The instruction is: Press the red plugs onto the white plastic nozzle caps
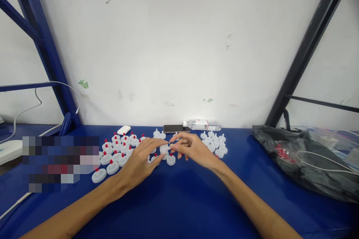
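Between the thumb and fingers of my left hand [144,155] is a white plastic nozzle cap [163,149], turned on its side with the spout toward the right. My right hand [192,149] has its thumb and index finger pinched at the spout's tip; whatever sits between those fingertips is too small and covered to make out. Just below stands a white nozzle cap with a red tip [171,159]. Many similar red-tipped caps [112,167] spread to the left of my left hand. White caps without red tips [214,142] are grouped beyond my right hand.
Along the wall lie a phone [176,129], a clear water bottle [202,124] and a small white case [123,130]. A black plastic bag [269,145] with red pieces [283,153] sits at the right. Blue metal posts flank the blue tabletop [179,205]. A blurred patch covers the left.
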